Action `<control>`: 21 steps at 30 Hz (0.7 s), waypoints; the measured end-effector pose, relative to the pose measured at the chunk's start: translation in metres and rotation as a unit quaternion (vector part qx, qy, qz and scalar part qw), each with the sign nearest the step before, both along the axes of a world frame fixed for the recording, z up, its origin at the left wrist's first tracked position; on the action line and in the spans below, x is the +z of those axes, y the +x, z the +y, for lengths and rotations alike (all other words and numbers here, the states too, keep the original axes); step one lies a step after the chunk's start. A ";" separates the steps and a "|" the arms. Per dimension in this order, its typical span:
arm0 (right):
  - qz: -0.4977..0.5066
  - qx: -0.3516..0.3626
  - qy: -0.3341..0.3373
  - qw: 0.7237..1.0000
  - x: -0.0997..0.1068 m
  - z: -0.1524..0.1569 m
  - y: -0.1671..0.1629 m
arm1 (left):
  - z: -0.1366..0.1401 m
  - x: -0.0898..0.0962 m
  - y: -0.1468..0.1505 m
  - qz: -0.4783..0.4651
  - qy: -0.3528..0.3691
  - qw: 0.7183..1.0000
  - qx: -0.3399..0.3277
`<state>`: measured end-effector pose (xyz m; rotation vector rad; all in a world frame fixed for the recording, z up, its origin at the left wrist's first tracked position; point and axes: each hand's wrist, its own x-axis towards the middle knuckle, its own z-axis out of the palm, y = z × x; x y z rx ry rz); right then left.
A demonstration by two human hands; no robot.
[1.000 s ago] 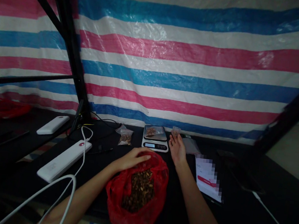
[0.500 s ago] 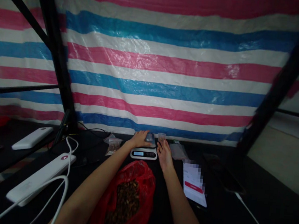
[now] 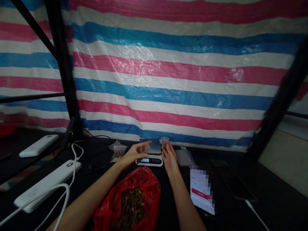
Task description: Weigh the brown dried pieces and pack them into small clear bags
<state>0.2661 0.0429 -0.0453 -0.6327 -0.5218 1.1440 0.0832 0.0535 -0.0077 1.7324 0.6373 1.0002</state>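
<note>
Clear little cup (image 3: 144, 149) is pinched in the left hand (image 3: 135, 153) at 12 o'clock, just over the scale (image 3: 149, 160), while the right hand (image 3: 169, 157) hangs half open beside it above the red bag (image 3: 122, 207).

Both bare arms reach straight out in front, side by side. The left hand (image 3: 135, 153) is lifted a little, its fingers curled and the fingertips pinched close together. The right hand (image 3: 169, 157) is just beside it, palm down, with its fingers stretched forward and held together.
</note>
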 end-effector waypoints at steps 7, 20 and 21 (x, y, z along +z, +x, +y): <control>-0.088 0.062 0.079 0.991 0.018 -0.018 -0.021 | -0.020 0.011 -0.004 -0.021 -0.024 0.999 -0.013; -0.295 0.003 0.135 0.946 0.042 -0.044 -0.037 | -0.018 0.004 -0.005 -0.010 -0.016 0.998 -0.055; -0.309 -0.008 0.142 0.940 0.044 -0.046 -0.038 | -0.018 0.003 -0.005 -0.011 -0.014 0.998 -0.055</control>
